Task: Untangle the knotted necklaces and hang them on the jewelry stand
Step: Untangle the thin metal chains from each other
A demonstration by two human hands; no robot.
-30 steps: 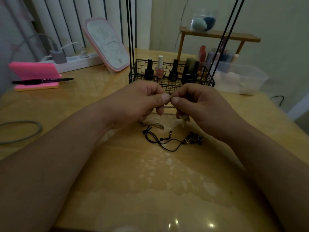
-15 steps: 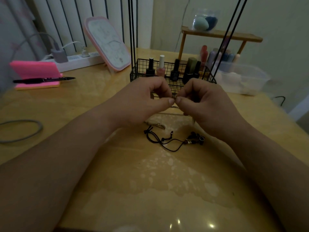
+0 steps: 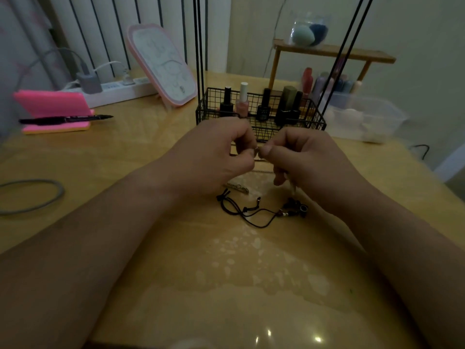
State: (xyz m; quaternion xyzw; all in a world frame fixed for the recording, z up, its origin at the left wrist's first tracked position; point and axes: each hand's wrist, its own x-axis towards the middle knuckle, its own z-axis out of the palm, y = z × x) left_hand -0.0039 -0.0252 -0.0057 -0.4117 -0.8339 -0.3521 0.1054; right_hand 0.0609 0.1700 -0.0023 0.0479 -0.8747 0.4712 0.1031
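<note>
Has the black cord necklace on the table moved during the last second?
No. The black cord necklace lies at the same spot before the wire basket.

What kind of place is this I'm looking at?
Probably a home vanity or dressing table: nail polish bottles in a wire basket, a propped pink-framed mirror, and makeup sponges on a small shelf.

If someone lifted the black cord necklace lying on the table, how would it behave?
Probably floppy: the black cord necklace lies in loose curves. Its beaded end would likely hang lowest. Likely light, the cord being thin.
</note>
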